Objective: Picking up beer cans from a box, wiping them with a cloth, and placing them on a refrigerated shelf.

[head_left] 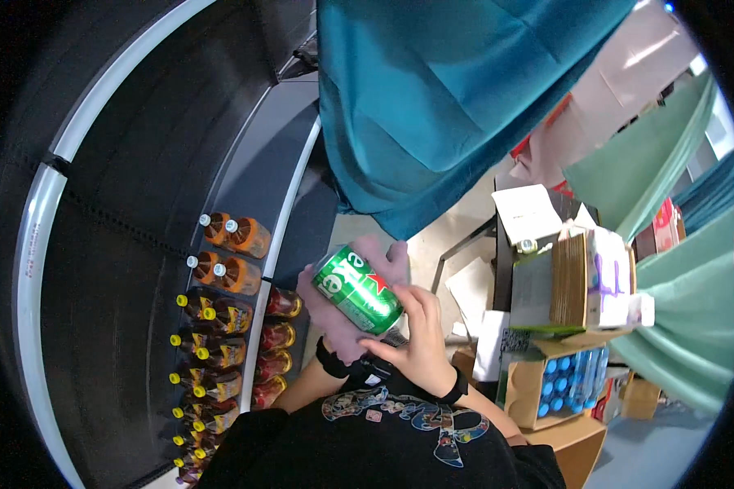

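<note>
Beside a shelf of bottled drinks, a green beer can lies tilted on a lilac cloth or glove masking the left hand's grip, while the right hand, thumb and fingers spread around the can's lower end, should ideally steady it without denting.
</note>
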Available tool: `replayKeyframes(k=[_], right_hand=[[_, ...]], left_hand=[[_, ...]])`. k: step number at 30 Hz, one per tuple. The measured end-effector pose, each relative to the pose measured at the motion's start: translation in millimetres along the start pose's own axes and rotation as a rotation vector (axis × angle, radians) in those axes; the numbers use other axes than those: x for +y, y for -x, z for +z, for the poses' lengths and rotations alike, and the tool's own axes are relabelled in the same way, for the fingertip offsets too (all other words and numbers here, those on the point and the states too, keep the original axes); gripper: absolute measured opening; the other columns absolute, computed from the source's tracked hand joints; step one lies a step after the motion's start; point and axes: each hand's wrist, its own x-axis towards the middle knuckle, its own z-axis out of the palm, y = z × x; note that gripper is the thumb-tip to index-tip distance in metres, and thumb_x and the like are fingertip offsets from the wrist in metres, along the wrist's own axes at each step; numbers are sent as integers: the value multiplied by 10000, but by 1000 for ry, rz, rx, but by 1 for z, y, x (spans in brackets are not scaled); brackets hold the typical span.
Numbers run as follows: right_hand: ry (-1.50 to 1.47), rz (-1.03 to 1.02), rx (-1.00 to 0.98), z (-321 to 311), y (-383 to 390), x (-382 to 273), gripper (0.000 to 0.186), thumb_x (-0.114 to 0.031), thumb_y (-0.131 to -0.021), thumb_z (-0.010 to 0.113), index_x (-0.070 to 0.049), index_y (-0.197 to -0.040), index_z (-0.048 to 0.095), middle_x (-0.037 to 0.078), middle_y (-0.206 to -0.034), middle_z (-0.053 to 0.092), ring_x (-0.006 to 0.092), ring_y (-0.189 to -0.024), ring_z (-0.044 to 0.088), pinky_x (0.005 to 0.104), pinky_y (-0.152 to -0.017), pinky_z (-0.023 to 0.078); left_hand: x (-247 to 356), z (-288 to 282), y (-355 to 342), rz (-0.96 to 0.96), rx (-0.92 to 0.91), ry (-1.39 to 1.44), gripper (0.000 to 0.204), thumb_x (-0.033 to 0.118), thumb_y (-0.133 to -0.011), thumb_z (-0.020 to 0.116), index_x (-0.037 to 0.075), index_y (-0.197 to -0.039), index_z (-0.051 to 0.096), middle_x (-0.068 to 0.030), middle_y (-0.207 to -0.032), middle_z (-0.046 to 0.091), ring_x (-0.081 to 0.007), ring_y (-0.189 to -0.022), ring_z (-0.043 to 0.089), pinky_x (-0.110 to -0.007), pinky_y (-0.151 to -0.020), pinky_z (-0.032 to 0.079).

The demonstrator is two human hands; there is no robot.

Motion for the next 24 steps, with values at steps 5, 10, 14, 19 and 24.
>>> replayKeyframes(k=[5, 10, 14, 19, 24], right_hand=[[47, -129, -28, -23, -35, 39, 717, -210, -601, 840, -16, -1198, 492, 150, -1023, 557, 317, -955, 520, 390, -832, 416], [-498, 276, -255, -43, -59, 66, 628, -154, -743, 770, -6, -1262, 449, 145, -1130, 605, 207, -1007, 602, 321, -883, 459], [-690, 419, -374, -51, -72, 91, 672, -199, -743, 769, -18, -1286, 416, 147, -1123, 591, 236, -1038, 579, 341, -898, 446], [-79, -109, -240, -47, -86, 93, 750, -237, -623, 837, -14, -1231, 460, 166, -1121, 523, 302, -1031, 535, 370, -876, 442], [-202, -30, -256, -36, -93, 107, 675, -204, -629, 833, 0, -1180, 502, 164, -1089, 559, 267, -1012, 559, 358, -869, 446]], left_hand=[[-9, 31, -36, -97, 33, 109, 584, 566, -891, 193, 76, -902, 509, -58, -893, 537, -176, -822, 513, -314, -789, 423], [-30, 40, -51, 582, 88, -998, 510, 423, -827, 554, 36, -1117, 391, -87, -1021, 528, -199, -908, 542, -342, -843, 424], [-30, 33, -64, 993, 52, -1620, 750, 308, -687, 780, 12, -1203, 324, -114, -1134, 496, -228, -1006, 537, -368, -905, 409], [-38, 39, -83, 1104, -15, -1763, 651, 367, -739, 711, 19, -1189, 394, -120, -1176, 476, -252, -1046, 514, -392, -925, 391], [-33, 39, -91, 1082, 27, -1757, 625, 385, -767, 670, 14, -1188, 396, -112, -1167, 483, -244, -1039, 520, -393, -911, 399]])
